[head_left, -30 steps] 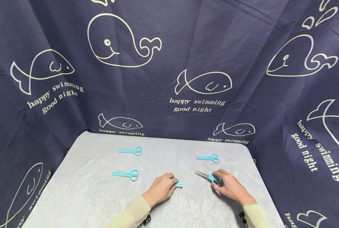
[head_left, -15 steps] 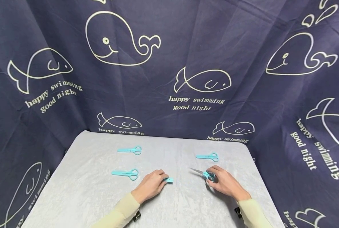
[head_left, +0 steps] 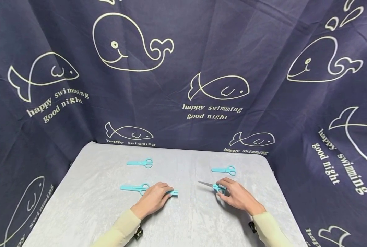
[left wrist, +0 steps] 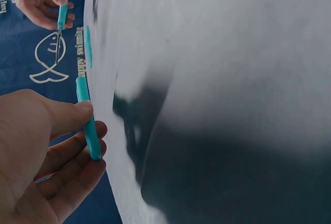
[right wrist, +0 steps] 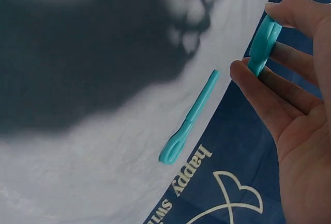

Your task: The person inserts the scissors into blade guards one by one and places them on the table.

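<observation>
My left hand [head_left: 154, 199] pinches a turquoise scissors cover [left wrist: 91, 125] between thumb and fingers, raised off the table in the left wrist view. Its open end [head_left: 175, 193] points right, toward the other hand. My right hand [head_left: 237, 195] holds a pair of scissors [head_left: 218, 188] by the turquoise handles [right wrist: 264, 40]. The bare metal blades [head_left: 205, 184] are closed together and point left. A gap separates the blade tips from the cover. Behind the left hand lies a covered pair of scissors [head_left: 131, 187], its handles partly hidden by that hand.
Another covered pair of scissors [head_left: 139, 163] lies at the back left of the grey cloth-covered table [head_left: 183, 226]. One more covered pair [head_left: 223, 170] lies just beyond the right hand. A dark blue curtain [head_left: 171, 85] with whale and fish drawings surrounds the table's back and sides.
Both hands have moved left and slightly away from me, the left one farther, carrying the cover and the bare scissors. The left hand now overlaps the handles of the nearer left scissors.
</observation>
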The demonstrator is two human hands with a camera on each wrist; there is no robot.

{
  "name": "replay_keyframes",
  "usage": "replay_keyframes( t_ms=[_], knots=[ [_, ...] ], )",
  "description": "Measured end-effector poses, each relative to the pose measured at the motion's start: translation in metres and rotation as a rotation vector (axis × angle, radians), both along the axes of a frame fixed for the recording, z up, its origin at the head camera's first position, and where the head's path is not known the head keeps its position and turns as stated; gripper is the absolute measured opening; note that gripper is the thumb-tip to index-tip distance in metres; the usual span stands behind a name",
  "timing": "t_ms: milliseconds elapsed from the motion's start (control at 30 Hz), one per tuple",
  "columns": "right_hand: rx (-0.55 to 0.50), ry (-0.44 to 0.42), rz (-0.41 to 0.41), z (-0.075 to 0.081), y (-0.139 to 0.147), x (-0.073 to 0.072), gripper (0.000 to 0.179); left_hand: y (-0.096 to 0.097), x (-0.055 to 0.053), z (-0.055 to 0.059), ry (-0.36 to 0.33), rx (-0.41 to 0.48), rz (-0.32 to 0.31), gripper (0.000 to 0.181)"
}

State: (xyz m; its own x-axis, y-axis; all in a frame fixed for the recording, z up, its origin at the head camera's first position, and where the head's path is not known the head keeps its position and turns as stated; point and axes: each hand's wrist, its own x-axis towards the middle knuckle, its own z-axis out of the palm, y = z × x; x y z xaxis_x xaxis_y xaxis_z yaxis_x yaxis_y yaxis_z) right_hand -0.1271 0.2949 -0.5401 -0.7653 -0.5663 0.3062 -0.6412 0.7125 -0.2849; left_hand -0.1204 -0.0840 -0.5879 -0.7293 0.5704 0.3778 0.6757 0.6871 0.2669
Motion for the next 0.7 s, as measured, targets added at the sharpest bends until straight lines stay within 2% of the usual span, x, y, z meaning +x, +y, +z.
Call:
replay_keyframes(
  t_ms=[267,467,700],
  knots=[
    [0.007,-0.005,0.034,0.01,-0.018,-0.002,0.037,-0.014,0.001,0.013,-0.036,0.016,0.042,0.021],
    [0.002,-0.004,0.052,0.014,-0.03,-0.005,0.037,-0.024,0.0,0.013,-0.059,0.033,0.049,0.021],
    [-0.003,-0.016,0.105,0.022,-0.045,-0.007,0.035,-0.037,-0.002,0.017,-0.033,0.051,0.074,0.021]
  ],
)
